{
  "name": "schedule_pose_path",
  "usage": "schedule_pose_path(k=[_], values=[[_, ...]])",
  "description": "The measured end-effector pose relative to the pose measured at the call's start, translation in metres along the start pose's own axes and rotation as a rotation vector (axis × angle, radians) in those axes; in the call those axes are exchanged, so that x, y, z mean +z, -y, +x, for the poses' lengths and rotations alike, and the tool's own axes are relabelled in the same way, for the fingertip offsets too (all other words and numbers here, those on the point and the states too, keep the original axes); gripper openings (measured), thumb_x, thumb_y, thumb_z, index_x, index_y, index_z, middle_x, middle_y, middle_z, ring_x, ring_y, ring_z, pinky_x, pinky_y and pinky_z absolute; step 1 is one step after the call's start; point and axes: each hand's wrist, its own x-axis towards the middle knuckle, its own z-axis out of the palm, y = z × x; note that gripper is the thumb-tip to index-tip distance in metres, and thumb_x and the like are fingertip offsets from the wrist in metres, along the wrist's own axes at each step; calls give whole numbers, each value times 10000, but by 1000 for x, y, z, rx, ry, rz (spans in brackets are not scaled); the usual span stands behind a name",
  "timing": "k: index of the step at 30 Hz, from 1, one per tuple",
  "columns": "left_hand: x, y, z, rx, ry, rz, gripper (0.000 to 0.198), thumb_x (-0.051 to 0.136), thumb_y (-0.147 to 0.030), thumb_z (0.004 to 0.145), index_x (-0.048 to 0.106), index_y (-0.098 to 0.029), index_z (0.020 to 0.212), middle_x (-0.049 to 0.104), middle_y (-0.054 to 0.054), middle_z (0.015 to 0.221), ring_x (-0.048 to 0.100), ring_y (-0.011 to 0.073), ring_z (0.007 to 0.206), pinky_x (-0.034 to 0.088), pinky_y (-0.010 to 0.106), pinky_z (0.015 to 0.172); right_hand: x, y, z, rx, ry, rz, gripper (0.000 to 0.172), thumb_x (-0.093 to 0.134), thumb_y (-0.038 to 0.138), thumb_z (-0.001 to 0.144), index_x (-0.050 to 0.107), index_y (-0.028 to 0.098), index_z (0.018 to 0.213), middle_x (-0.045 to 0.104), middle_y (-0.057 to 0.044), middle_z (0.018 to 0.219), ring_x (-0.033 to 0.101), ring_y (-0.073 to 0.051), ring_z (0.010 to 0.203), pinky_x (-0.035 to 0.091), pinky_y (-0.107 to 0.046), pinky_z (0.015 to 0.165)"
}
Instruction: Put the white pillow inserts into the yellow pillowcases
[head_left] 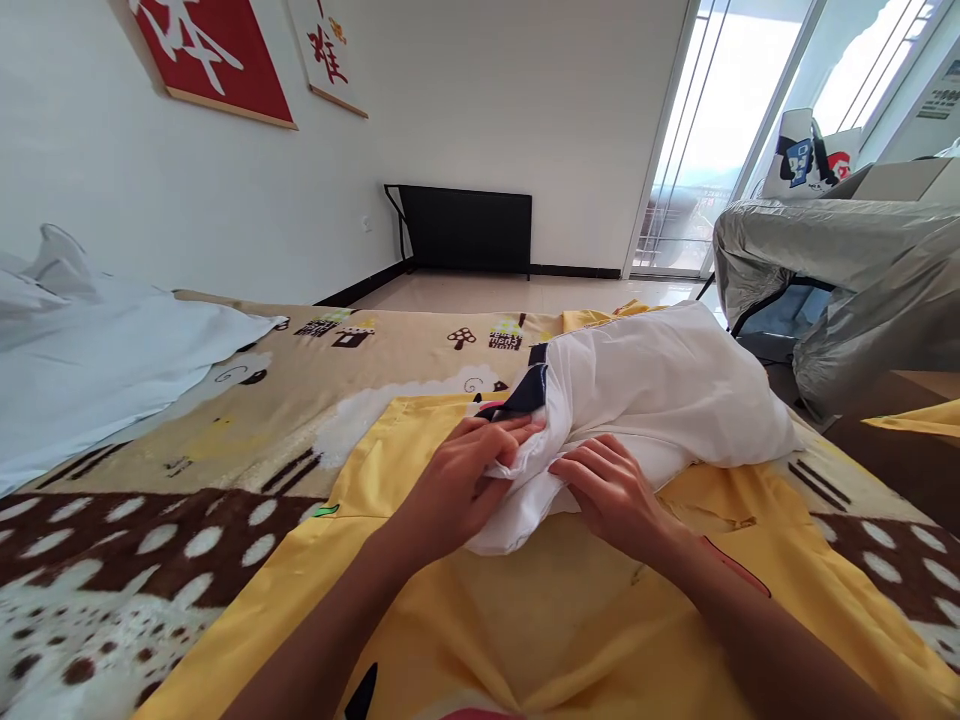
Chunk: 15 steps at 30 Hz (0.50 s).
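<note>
A puffy white pillow-like piece of bedding lies on yellow printed cloth in front of me. My left hand has its thumb and fingers closed on the gathered white fabric at the left end, close to a dark navy strip of cloth. Just to the right, my right hand pinches a fold of the same white fabric. The two hands are a short distance apart, with bunched cloth between them. Both sets of fingertips are partly hidden in the folds.
Under the yellow cloth spreads a beige and brown patterned blanket. White cloth is heaped at the left. A black panel leans by the far wall. On the right stand silver-covered furniture and a cardboard box.
</note>
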Motion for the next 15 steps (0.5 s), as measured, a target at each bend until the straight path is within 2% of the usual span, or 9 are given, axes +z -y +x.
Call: schedule_pose_path(k=[1, 3, 6, 8, 11, 15], values=[[1, -3, 0, 45, 34, -9, 153, 407, -95, 850, 384, -225, 773, 657, 60, 1189, 540, 184, 1194, 403, 350, 962, 0, -1, -1, 3, 8, -1, 176, 446, 70, 889, 575, 168, 958, 664, -47, 833, 535, -153, 762, 384, -306, 723], [1, -6, 1, 42, 81, -25, 119, 457, -147, 868, 395, -229, 807, 634, 60, 1234, 520, 185, 1225, 396, 351, 986, 0, -2, -1, 6, 18, -1, 177, 442, 88, 895, 578, 168, 975, 664, -52, 842, 534, -156, 766, 381, -310, 724], [-1, -4, 2, -88, 127, -51, 171, 573, -284, 833, 434, -239, 922, 589, 70, 1293, 490, 214, 1253, 420, 355, 990, 0, -4, -1, 13, 8, -1, 171, 437, 95, 898, 580, 167, 962, 661, -52, 828, 527, -153, 749, 378, -308, 719], [-2, -1, 2, -140, 136, -67, 232, 579, -311, 824, 445, -246, 1001, 553, 68, 1334, 478, 224, 1265, 420, 367, 1005, 0, -5, 0, 20, -9, 3, 163, 438, 95, 898, 577, 171, 935, 657, -46, 807, 523, -149, 733, 376, -305, 714], [-2, 5, 3, -147, 121, -85, 224, 506, -213, 827, 445, -252, 1039, 550, 51, 1341, 483, 210, 1261, 417, 367, 1014, 0, -5, 1, 32, -43, 27, 159, 436, 96, 901, 571, 179, 911, 649, -36, 780, 510, -142, 704, 375, -299, 703], [-4, 23, 1, -166, 56, -73, 360, 417, -78, 759, 432, -251, 1075, 551, 31, 1343, 489, 181, 1258, 404, 351, 1028, -3, -6, 1, 47, -65, 61, 167, 434, 84, 898, 567, 182, 924, 652, -35, 794, 506, -142, 714, 377, -297, 703]])
